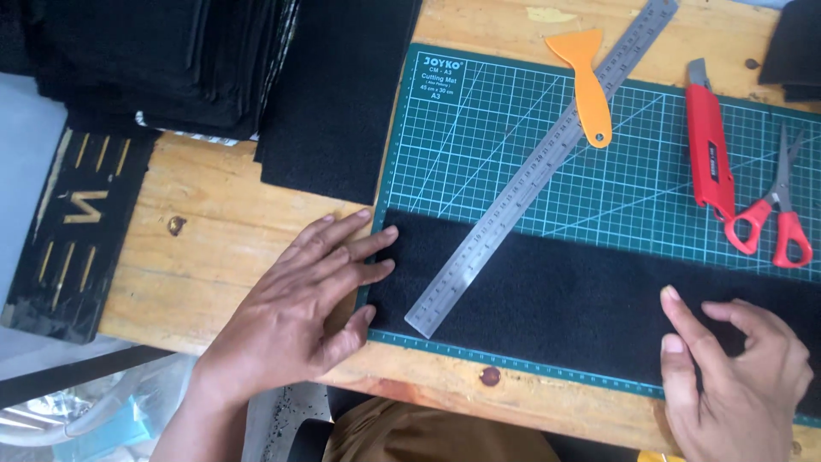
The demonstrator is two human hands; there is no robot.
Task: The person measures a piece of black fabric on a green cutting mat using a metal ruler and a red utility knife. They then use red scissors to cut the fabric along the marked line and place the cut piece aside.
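A long black felt strip (564, 299) lies across the near edge of a green cutting mat (479, 145). My left hand (299, 299) rests flat on the wooden table, its fingertips touching the strip's left end. My right hand (740, 376) presses down on the strip's right part, fingers apart. A steel ruler (539, 162) lies diagonally over the mat, its lower end resting on the strip between my hands.
On the mat lie an orange plastic scraper (588, 81), a red utility knife (708, 150) and red-handled scissors (774, 214). Stacked black fabric (154, 60) and a black sheet (333, 103) fill the back left. A black strip with gold marks (73, 231) lies at the left.
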